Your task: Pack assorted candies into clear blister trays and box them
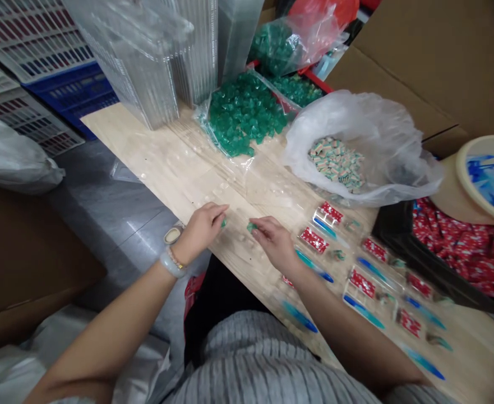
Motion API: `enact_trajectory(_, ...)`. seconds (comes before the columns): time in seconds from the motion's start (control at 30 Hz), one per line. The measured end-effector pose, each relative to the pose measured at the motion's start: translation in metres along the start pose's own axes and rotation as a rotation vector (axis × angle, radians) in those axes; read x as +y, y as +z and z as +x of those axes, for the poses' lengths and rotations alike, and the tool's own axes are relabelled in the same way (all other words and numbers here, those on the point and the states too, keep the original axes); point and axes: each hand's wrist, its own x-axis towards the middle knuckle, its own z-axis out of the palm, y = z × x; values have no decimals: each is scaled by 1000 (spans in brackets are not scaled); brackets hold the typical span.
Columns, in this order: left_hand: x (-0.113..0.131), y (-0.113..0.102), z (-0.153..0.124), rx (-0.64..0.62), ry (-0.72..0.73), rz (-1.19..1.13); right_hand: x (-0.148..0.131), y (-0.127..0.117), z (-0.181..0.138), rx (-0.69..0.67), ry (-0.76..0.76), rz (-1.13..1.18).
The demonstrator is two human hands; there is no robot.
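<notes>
My left hand [202,227] rests on the pale wooden table [154,151], fingers pinched on a small green candy [224,223]. A short way to its right, my right hand [274,238] pinches another green candy [251,226]. Both hands hover over clear plastic trays [242,241] lying flat on the table and hard to make out. To the right lie several clear trays [335,224] holding red packets, blue pens and small candies.
An open clear bag of green candies [244,115] lies at the back. A white bag of striped candies [339,163] sits right of it. Stacked clear trays [146,62] stand at the rear left. A dark bin of red packets [461,247] and a cardboard box [432,56] border the right.
</notes>
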Motion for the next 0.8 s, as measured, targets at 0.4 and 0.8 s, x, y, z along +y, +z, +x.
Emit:
enact_trajectory(0.4, 43, 22, -4, -187, -250, -281, 14, -36, -70, -12, -164, -497)
enact_trajectory(0.8, 73, 61, -28, -231, -684, -1077, -1, -32, -61, -32, -299, -473)
